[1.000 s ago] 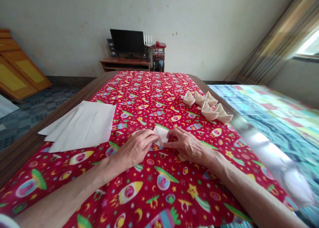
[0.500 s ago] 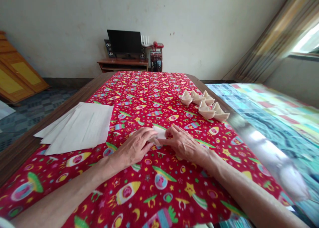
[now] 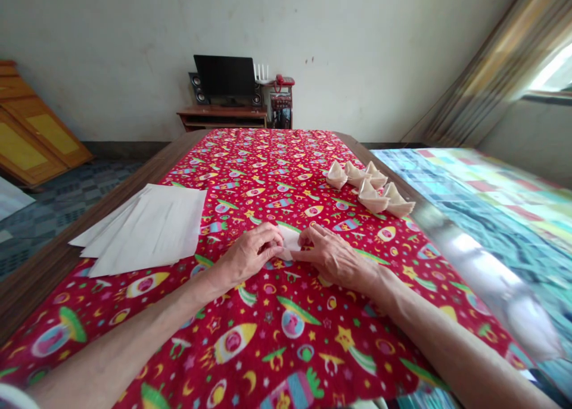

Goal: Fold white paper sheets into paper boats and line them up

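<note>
A small folded piece of white paper [image 3: 289, 237] lies between my hands above the red patterned cloth [image 3: 250, 343]. My left hand [image 3: 254, 251] pinches its left side between thumb and fingers. On the right side, my right hand [image 3: 328, 253] grips it with curled fingers and the thumb along the near edge. My fingers hide parts of the folds. To the left, a fanned stack of white paper sheets [image 3: 156, 230] rests on the cloth. Several folded, boat-like paper shapes [image 3: 373, 196] stand grouped at the right, beyond my right hand.
The cloth covers most of a brown wooden table [image 3: 138, 180]. Beyond it stand a monitor [image 3: 226, 77] on a low desk and a red telephone [image 3: 284, 81]. A bed with a patterned cover [image 3: 473, 200] is on the right, a wooden cabinet [image 3: 38, 123] on the left.
My left fingers have shifted slightly on the paper, and more of its near fold shows. The whole view has moved a little; the stack and folded shapes stay in place.
</note>
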A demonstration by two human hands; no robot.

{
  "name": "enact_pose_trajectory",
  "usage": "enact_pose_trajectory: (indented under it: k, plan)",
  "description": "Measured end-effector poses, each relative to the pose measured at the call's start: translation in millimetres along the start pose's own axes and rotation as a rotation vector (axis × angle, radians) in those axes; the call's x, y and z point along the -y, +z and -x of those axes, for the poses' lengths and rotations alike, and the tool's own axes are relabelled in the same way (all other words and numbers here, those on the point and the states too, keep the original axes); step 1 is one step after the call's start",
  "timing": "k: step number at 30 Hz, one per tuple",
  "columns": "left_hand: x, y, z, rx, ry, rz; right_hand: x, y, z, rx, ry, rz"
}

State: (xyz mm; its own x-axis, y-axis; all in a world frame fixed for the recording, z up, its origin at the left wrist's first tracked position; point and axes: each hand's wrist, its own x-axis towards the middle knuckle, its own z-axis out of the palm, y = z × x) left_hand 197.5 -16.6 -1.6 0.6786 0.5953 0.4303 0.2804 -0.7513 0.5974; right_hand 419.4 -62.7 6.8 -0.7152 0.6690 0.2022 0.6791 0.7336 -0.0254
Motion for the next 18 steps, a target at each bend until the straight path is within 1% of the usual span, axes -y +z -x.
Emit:
enact_pose_trajectory:
  k: [2,4,7,9,11,13,15,18]
  plan:
    - [2,3.1,-1,0.012,-0.013,-0.029,0,-1,0,-0.003,0.004,-0.007]
    - [5,6.0,0,0.026,-0.027,-0.077,-1,-1,1,-0.034,0.015,-0.075]
    - [6,9.9,2,0.006,-0.085,-0.189,-3,1,2,-0.121,0.029,-0.251]
    - [5,11.5,4,-0.017,-0.119,-0.269,-4,3,2,-0.197,0.053,-0.32]
    - [3,11.9,4,0.004,-0.117,-0.334,-2,5,2,-0.273,0.084,-0.321]
    - [-1,10.4,4,0.057,-0.089,-0.36,0,6,1,-0.316,0.099,-0.287]
    - [-3,7.1,5,0.094,-0.056,-0.341,3,5,0,-0.293,0.08,-0.247]
    - [-5,-0.5,9,0.13,0.013,-0.292,6,1,0,-0.187,0.043,-0.206]
